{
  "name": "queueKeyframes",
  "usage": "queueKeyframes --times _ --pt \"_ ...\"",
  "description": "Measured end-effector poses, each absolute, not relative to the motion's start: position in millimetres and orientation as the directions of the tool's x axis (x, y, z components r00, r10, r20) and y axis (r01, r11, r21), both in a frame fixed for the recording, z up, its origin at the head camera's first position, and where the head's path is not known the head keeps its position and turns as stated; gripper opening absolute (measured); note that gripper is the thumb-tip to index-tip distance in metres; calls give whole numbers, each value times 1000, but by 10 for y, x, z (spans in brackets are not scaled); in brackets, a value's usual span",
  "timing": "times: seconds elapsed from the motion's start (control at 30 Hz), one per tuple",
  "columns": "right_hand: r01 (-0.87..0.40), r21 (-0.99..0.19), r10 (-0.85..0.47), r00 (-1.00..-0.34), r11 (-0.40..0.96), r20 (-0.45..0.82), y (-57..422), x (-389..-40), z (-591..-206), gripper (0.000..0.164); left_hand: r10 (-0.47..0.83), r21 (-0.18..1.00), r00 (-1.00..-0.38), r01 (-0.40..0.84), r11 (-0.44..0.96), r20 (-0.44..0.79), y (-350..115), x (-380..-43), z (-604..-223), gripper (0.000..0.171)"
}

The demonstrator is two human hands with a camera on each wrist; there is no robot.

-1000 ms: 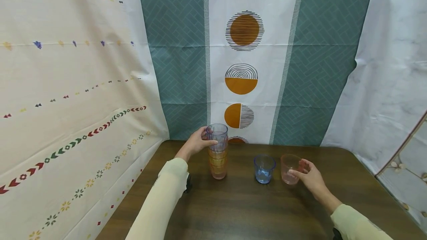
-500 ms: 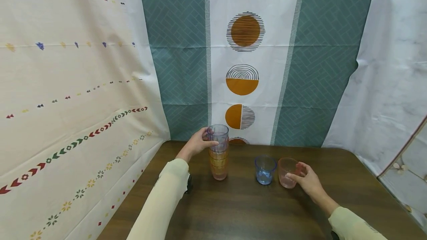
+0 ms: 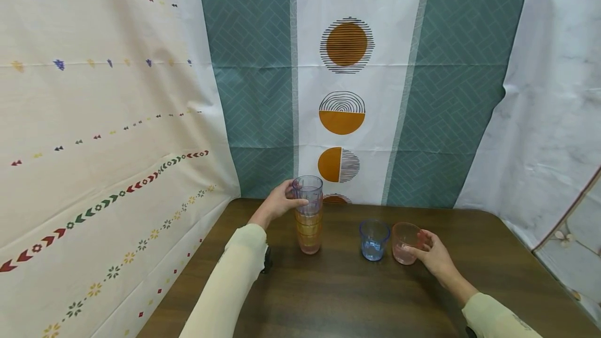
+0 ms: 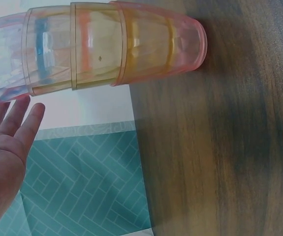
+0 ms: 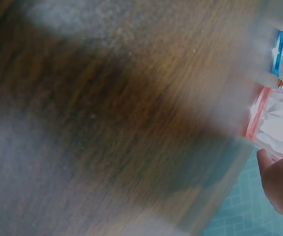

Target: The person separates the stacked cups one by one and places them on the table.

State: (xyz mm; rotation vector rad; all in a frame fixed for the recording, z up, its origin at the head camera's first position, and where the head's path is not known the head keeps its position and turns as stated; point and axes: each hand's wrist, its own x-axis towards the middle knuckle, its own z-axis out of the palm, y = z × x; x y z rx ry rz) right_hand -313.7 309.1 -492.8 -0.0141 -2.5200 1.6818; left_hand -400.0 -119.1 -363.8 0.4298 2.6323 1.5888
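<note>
A tall stack of clear plastic cups [image 3: 309, 227] stands upright on the table, bluish-purple at the top, with yellow and pink cups below. My left hand [image 3: 278, 202] grips its uppermost part, thumb in front and fingers around the far side. The left wrist view shows the stack [image 4: 97, 49] from the side, with the fingertips against its upper end. On the right, my right hand [image 3: 437, 258] holds a clear pink cup [image 3: 404, 246] between thumb and fingers, upright on the table. Close to its left stands a clear blue cup [image 3: 373, 248].
Dark wood makes up the table [image 3: 343, 296]. A patterned green and white curtain [image 3: 253, 119] hangs behind its far edge, a cream cloth [image 3: 112, 181] along the left, and a marbled white cloth [image 3: 549, 119] on the right.
My right hand has slid the pink cup slightly left and nearer to me, closer to the blue cup. The left hand and the stack keep their place.
</note>
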Motion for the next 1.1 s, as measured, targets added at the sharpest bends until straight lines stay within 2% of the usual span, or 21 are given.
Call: queueKeyframes --times 0.37,1.1 --pt "-7 -895 27 -999 445 21 3164 -3099 -4968 106 256 882 -960 212 420 109 -1184 -4014 -3667 86" --pt "-66 -889 2 -997 453 75 3245 -3132 -4699 103 252 876 -961 215 432 112 -1192 -4027 -3674 87"
